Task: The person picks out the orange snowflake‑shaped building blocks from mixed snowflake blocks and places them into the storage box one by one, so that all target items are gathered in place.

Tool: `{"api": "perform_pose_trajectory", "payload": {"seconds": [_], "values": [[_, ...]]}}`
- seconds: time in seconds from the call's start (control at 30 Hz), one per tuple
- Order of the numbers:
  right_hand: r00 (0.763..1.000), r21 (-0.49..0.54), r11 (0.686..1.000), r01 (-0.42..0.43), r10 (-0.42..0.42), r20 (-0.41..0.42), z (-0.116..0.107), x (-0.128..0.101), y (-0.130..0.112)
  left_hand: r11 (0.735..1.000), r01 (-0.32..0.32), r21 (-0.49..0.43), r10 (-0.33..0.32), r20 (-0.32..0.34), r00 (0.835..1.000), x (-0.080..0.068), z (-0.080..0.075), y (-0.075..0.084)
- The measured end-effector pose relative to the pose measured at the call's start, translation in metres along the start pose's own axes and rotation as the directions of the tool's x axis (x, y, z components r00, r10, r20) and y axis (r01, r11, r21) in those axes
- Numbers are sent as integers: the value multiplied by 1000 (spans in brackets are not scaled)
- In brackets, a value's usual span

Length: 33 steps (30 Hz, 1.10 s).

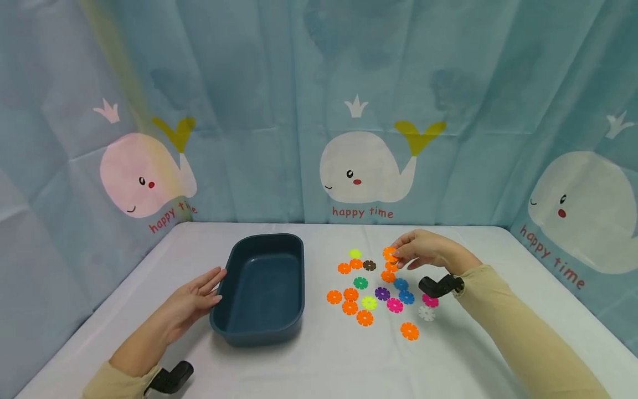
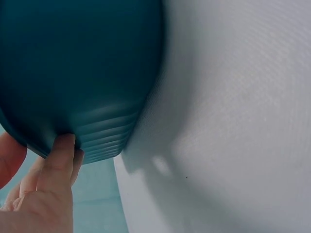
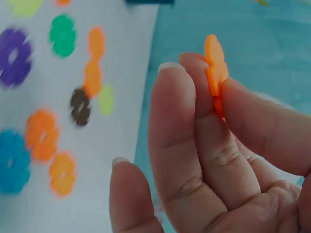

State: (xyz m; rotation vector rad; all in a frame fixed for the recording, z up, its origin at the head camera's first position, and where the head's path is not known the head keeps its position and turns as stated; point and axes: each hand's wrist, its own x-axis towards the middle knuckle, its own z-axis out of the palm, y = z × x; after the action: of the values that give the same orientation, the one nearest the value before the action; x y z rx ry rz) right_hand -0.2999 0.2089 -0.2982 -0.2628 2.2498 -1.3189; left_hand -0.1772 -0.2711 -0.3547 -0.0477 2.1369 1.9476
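The left hand (image 1: 191,299) lies low near the table's left edge, fingers straight, forearm angled in from the near left corner. The right hand (image 1: 423,250) is raised farther back, fingertips (image 3: 194,73) pinched together, sleeve reaching from the near right corner.

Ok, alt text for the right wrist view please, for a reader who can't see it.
A right hand pinches an orange snowflake disc edge-on between thumb and fingers, lifted above a white table. Below it lie blurred loose discs in orange, green, purple, blue, brown and yellow-green.
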Motion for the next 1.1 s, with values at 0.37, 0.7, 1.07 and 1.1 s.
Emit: {"api": "perform_pose_trajectory", "payload": {"seconds": [0.37, 0.7, 1.07, 1.1], "values": [[997, 86, 995, 45, -49, 55, 30, 9, -33, 1000, -1, -12, 1, 6, 1000, 2, -3, -1], [990, 156, 986, 59, -77, 114, 57, 23, -55, 1000, 13, -15, -13, -8, 1000, 1, 0, -1], [983, 234, 972, 32, -74, 171, 91, 41, -75, 1000, -6, 0, 6, 14, 1000, 2, -2, -2], [982, 245, 969, 22, -67, 175, 95, 43, -77, 1000, -3, 1, 3, 12, 1000, 2, -3, -2]]}}
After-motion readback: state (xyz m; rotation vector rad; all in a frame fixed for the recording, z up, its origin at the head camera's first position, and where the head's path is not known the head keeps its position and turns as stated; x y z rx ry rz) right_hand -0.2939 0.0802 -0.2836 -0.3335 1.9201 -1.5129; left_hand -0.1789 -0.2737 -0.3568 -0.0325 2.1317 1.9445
